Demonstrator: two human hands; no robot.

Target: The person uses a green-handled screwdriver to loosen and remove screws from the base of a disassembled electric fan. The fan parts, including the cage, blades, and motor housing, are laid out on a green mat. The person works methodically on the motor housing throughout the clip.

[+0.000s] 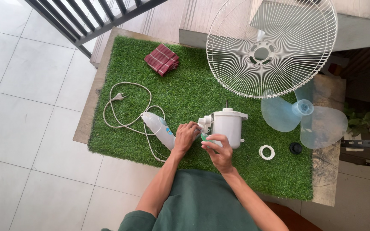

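A white fan motor housing [228,125] stands on the green artificial grass mat [193,94], its shaft pointing away from me. My left hand [186,136] grips the small white neck part at the motor's left side. My right hand [218,149] is closed around a green-handled tool, probably a screwdriver [204,137], with its tip at that same joint. The white fan base with coloured buttons [160,128] lies just left of my left hand, its cable attached.
A white wire fan guard [275,47] lies at the far right. Translucent blue blades [305,117], a white ring nut [267,152] and a black cap [295,148] lie to the right. A folded red checked cloth [162,59] and the plug [117,97] rest at the left.
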